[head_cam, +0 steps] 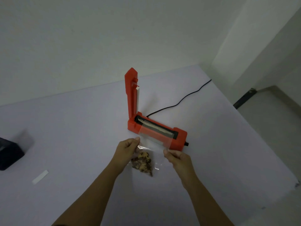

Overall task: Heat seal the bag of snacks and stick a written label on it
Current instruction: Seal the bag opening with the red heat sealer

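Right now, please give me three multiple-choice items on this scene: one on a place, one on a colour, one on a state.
1. Where is the white strip?
A. left of the bag
B. on the sealer
C. under the cord

2. What colour is the sealer?
A. blue
B. red
C. green

3. How is the sealer's arm?
A. pressed down
B. missing
C. raised

Answers: 1 A, it lies on the table far left of the bag; 2 B, its body is red; 3 C, it stands upright while the left hand and right hand hold the bag's mouth over the bar.
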Motion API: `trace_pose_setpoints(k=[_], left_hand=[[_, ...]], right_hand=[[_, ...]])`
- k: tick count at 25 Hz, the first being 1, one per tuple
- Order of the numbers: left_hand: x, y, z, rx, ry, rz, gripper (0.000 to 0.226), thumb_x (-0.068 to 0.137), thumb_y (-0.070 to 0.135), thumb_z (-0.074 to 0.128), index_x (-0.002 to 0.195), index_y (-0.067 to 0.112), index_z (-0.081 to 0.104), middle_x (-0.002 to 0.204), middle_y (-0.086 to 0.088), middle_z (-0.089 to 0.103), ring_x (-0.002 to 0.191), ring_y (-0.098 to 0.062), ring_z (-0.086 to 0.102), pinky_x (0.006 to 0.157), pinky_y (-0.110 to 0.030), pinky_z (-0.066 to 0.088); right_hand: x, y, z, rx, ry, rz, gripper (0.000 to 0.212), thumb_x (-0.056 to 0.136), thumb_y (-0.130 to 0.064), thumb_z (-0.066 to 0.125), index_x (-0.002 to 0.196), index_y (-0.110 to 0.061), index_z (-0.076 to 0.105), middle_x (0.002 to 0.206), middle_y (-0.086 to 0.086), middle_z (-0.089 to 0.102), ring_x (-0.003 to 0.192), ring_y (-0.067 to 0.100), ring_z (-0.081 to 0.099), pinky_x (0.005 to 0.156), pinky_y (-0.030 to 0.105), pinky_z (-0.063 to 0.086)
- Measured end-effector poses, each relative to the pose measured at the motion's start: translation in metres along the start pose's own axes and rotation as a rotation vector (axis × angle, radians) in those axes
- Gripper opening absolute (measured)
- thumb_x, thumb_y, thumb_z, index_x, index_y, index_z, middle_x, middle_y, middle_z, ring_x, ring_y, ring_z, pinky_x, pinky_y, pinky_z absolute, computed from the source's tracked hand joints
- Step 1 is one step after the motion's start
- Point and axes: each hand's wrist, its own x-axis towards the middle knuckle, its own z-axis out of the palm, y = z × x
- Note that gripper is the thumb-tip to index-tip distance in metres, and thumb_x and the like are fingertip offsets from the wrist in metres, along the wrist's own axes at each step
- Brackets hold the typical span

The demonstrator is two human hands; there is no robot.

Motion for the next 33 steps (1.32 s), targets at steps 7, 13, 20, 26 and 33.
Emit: trace_pose_setpoints(k=[7,13,20,26,33], left_hand=[[0.013,0.006,0.009,-0.011,0.139,-0.011,0.029,0.092,0.017,0.052,0.081,-0.007,0.066,0.065,-0.007,0.061,0.059,-0.013,0.057,0.048,-0.01,0.047],[0.016,0.0,0.013,0.024,0.137,-0.009,0.029,0.091,0.016,0.053,0.079,-0.007,0.066,0.061,-0.005,0.06,0.055,-0.012,0.056,0.048,-0.013,0.048],[0.016,0.002,0.007,0.057,0.112,0.017,0.035,0.091,0.019,0.055,0.057,0.012,0.062,0.055,0.0,0.056,0.047,-0.006,0.052,0.048,-0.017,0.046],[0.015,0.002,0.007,0.081,0.118,0.001,0.039,0.091,0.028,0.056,0.06,0.004,0.062,0.057,-0.006,0.06,0.051,-0.014,0.053,0.055,-0.028,0.048],[0.014,0.0,0.012,0.115,0.168,-0.003,0.034,0.092,0.024,0.053,0.071,0.002,0.068,0.059,-0.002,0.063,0.054,-0.008,0.059,0.056,-0.021,0.051]], right_hand=[[0.012,-0.009,0.002,0.038,0.004,0.031,0.01,0.085,-0.022,0.065,0.076,-0.022,0.07,0.081,0.001,0.067,0.074,0.014,0.056,0.065,0.022,0.044],[0.018,-0.008,-0.001,0.018,0.015,0.026,0.011,0.086,-0.023,0.062,0.079,-0.021,0.069,0.079,-0.002,0.067,0.073,0.014,0.056,0.064,0.022,0.044],[0.021,-0.015,-0.01,-0.412,0.352,-0.314,0.05,0.085,-0.045,0.057,0.046,-0.014,0.048,0.043,-0.003,0.04,0.045,0.011,0.037,0.046,0.016,0.028],[0.039,-0.146,-0.013,-0.39,0.325,-1.208,0.02,0.091,-0.017,0.051,0.082,-0.005,0.063,0.076,0.01,0.065,0.073,0.009,0.055,0.068,0.022,0.046],[0.04,-0.202,0.038,-1.03,-0.216,-1.36,0.045,0.098,-0.027,0.037,0.142,-0.019,0.031,0.152,0.0,0.028,0.14,0.015,0.021,0.11,0.04,0.017]])
